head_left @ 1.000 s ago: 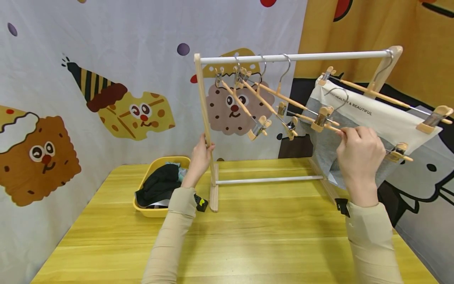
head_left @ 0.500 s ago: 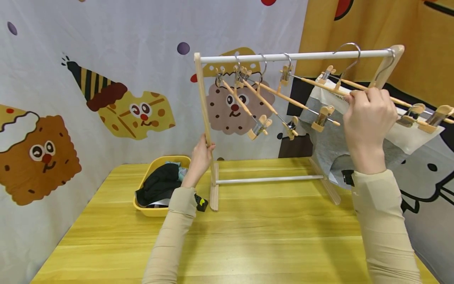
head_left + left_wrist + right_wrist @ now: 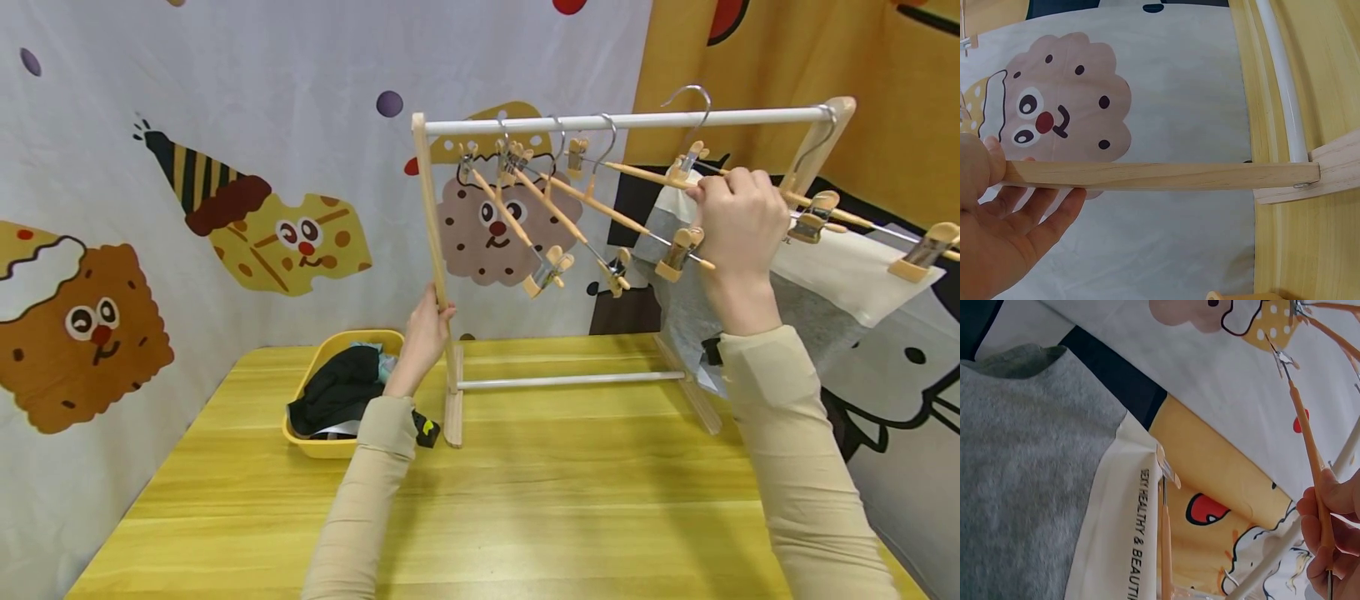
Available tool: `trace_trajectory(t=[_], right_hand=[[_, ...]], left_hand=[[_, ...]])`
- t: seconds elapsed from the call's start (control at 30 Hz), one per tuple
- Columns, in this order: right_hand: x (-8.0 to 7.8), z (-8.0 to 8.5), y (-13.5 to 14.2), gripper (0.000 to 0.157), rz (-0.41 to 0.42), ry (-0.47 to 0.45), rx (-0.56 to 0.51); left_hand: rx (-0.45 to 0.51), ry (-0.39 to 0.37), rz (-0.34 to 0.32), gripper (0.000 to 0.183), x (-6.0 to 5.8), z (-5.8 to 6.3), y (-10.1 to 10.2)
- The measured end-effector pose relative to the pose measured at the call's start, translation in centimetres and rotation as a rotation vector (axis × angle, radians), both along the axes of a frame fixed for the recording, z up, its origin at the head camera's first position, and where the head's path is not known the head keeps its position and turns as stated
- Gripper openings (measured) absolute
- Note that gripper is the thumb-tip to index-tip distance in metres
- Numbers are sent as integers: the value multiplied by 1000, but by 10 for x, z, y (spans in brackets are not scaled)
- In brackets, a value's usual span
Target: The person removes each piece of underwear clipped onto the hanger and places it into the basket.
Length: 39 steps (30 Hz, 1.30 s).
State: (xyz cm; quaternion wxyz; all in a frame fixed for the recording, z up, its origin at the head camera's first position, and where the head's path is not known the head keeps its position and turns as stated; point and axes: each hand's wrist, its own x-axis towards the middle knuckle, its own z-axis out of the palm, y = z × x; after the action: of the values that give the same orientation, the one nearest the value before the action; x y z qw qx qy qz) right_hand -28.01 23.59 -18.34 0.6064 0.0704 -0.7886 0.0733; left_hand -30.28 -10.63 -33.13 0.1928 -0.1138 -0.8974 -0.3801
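Observation:
On the left, my left hand (image 3: 425, 337) grips the wooden upright (image 3: 1166, 176) of a small clothes rack, thumb on one side and fingers on the other. My right hand (image 3: 738, 233) holds a clip hanger (image 3: 1302, 419) by its wooden bar, below the white rail (image 3: 660, 120). That hanger's metal hook (image 3: 705, 98) is level with the rail and overlaps it in the head view. Behind the right hand, a grey garment (image 3: 1029, 462) with a white printed waistband (image 3: 1129, 519) hangs clipped to another hanger at the rail's right end.
Several bare clip hangers (image 3: 551, 208) hang from the rail's left half. A yellow basket (image 3: 324, 450) with a black cloth (image 3: 341, 387) and other fabric stands left of the rack on the wooden table (image 3: 525, 517). A cartoon-printed curtain (image 3: 300, 75) hangs behind.
My right hand has raised the held hanger from below the rail until its hook reaches rail height, then shifted slightly left with it. The left hand has stayed on the upright.

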Motion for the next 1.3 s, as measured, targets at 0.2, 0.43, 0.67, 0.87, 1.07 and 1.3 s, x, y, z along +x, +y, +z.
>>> trace_trajectory(t=[0.2,0.43,0.67,0.87,1.07,1.3], right_hand=[[-3,-8,-6,37,21,-5,5],[-5,-18,-13,37,23,-9,18],[-4,-27,-24,43,39,3,7],[-4,-32,-30,42,42,17,17],[-4,-39,-34,30,94,99,100],[-4,-52,-34,24,229,141,200]], left_hand=[[1,1,2,40,-1,-2,1],[-6,31,-6,36,1,-3,1],[9,43,-36,38,2,-4,0],[8,41,-36,36,3,-4,0],[5,47,-30,36,3,-4,1],[-4,47,-19,41,3,-3,0]])
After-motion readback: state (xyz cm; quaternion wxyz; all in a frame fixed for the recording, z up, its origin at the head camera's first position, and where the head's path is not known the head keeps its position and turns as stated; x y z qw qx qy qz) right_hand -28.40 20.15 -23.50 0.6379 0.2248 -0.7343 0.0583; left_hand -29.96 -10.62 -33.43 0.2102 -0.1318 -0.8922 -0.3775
